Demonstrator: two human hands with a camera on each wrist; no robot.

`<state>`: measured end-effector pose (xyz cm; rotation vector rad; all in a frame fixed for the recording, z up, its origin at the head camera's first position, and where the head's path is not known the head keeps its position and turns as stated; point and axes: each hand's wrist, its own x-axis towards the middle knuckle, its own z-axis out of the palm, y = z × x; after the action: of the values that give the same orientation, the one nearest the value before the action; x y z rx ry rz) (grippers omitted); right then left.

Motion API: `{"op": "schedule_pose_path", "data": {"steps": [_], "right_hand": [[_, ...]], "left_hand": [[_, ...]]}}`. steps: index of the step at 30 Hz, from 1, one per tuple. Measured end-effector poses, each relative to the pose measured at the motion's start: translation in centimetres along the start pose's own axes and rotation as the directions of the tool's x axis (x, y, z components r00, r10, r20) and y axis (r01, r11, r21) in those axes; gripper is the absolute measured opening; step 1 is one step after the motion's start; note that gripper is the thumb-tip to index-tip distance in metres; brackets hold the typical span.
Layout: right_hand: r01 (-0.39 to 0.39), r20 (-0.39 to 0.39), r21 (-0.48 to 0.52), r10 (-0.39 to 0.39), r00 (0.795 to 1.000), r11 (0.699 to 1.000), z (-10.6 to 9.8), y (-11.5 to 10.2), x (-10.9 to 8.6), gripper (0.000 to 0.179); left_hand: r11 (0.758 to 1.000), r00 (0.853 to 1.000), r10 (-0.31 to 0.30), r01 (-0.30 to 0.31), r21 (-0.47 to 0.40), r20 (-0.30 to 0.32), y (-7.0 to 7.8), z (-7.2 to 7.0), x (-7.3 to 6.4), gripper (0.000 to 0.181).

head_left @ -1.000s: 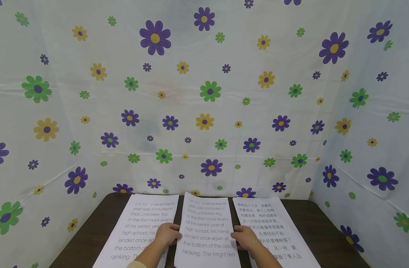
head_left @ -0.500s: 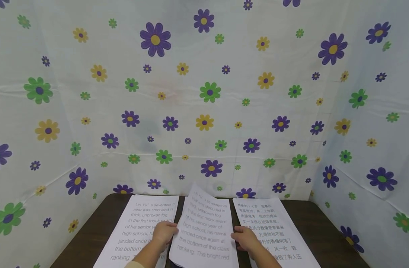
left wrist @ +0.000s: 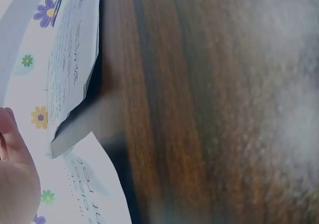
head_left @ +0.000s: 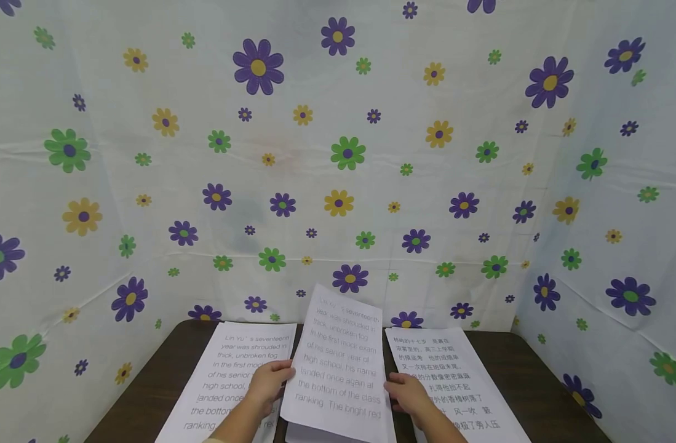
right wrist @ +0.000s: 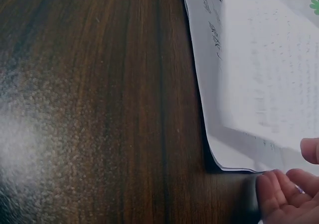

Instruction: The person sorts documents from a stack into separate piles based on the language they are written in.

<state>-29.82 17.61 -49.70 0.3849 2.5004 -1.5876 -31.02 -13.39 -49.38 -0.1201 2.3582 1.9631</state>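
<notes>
A sheet of printed English text (head_left: 338,363) is raised at a tilt over the middle paper stack (head_left: 315,434), whose lower part shows beneath it. My left hand (head_left: 268,384) pinches the sheet's left edge; in the left wrist view only part of the hand (left wrist: 17,169) shows. My right hand (head_left: 409,397) stays at the right edge of the middle stack. In the right wrist view its thumb is above the stack's edge (right wrist: 217,152) and its curled fingers (right wrist: 279,189) are below.
To the left lies another stack of English print (head_left: 227,369), partly under my left forearm. A stack with Chinese print (head_left: 454,369) lies to the right, partly under my right forearm. All rest on a dark wooden table (head_left: 149,381), with flowered cloth (head_left: 338,234) hanging behind.
The middle sheet has risen and tilted up off its stack, its top edge now against the cloth in view. My left hand has moved slightly left and up; the right hand has hardly moved.
</notes>
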Motion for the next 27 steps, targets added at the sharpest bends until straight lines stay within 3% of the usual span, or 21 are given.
{"op": "schedule_pose_path", "data": {"steps": [7,13,27], "right_hand": [[0.087,0.059,0.078,-0.091,0.994,0.993,-0.7,-0.1,-0.3,0.049],[0.109,0.061,0.133,-0.117,0.991,0.985,-1.1,-0.4,-0.4,0.047],[0.186,0.030,0.152,-0.193,0.981,0.971,-1.4,-1.7,-1.2,0.053]], "left_hand": [[0.994,1.000,-0.016,0.016,-0.109,0.004,-0.1,0.1,0.2,0.043],[0.991,1.000,-0.018,0.018,-0.129,0.008,0.2,0.1,-0.1,0.044],[0.986,0.992,0.052,-0.033,-0.166,0.111,0.6,-1.3,-0.5,0.054]]}}
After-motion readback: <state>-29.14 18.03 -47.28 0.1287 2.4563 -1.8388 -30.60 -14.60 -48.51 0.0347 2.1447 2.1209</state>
